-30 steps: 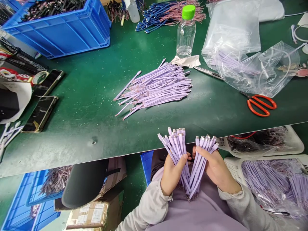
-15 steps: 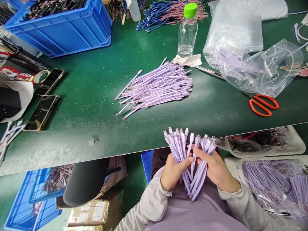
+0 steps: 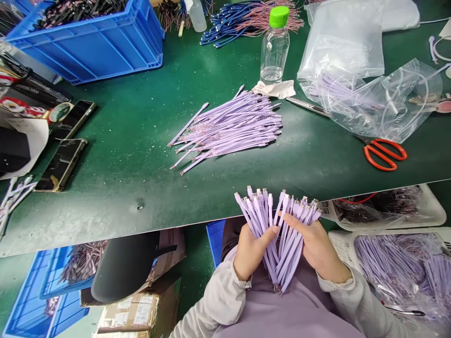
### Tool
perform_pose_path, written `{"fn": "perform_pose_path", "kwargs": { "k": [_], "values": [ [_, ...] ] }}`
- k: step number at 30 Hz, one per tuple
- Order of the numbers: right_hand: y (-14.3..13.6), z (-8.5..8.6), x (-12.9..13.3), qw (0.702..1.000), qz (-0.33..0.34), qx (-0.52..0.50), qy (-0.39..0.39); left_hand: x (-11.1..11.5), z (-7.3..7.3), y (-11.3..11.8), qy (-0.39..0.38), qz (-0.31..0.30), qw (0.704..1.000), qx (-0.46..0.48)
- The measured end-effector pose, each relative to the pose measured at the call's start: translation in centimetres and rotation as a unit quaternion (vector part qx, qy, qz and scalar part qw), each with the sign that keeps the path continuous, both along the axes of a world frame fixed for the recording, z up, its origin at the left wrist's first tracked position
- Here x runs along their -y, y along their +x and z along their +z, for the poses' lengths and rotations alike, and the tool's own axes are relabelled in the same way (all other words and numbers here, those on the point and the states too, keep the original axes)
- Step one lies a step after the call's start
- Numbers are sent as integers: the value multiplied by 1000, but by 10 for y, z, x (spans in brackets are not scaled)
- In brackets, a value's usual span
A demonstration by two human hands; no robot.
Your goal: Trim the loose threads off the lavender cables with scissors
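Observation:
My left hand [image 3: 254,249] is closed around one part of a bunch of short purple USB cables [image 3: 262,211], its thumb lying across them. The other part of the cables [image 3: 294,234] is gripped by my right hand [image 3: 319,244], thumb and index finger on top. Metal plugs point up toward the table edge, and the cut wire ends meet low over my lap, so the bunch fans out like a V. Most fingertips are hidden behind the cables. On the green table [image 3: 134,141] ahead lies a pile of similar purple cables [image 3: 232,124].
Beyond the pile stands a bottle with a green cap [image 3: 276,44]. Orange-handled scissors [image 3: 384,154] and plastic bags [image 3: 343,42] lie right. At left are a blue crate [image 3: 95,42] and two phones [image 3: 61,164]. A basket of purple cables [image 3: 389,263] sits below, right.
A cable that stood in the gap between the two parts now leans right with my right hand's part. The plugs are spread slightly wider; both hands stay in nearly the same place.

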State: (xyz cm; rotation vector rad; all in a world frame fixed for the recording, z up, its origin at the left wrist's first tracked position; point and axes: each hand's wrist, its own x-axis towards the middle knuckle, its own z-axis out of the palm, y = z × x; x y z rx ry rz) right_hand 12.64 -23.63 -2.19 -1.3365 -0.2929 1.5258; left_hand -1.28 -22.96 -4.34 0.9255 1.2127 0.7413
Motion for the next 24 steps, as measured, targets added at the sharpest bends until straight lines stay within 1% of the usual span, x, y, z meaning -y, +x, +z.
{"fn": "perform_pose_path", "kwargs": {
  "k": [3,6,8,12,17,19,21,24],
  "values": [
    [2,-2,4,1000,8,1,-2,0,2,1,-11,2,1000,-3],
    [3,-3,8,998,52,-20,27,1,4,2,-37,7,999,33],
    [3,-2,10,997,60,-35,30,1,6,3,-63,11,996,66],
    [2,-1,10,998,36,-52,-24,1,7,3,-95,3,990,106],
    [1,-2,7,999,-19,20,-23,0,5,1,-51,18,997,54],
    [1,-3,7,999,-31,27,-24,-1,4,0,-54,17,997,58],
    [2,-4,8,1000,-15,20,-18,-1,4,0,-69,19,994,87],
    [3,-4,10,999,30,-14,1,-1,5,3,-78,10,987,143]
  ]
}}
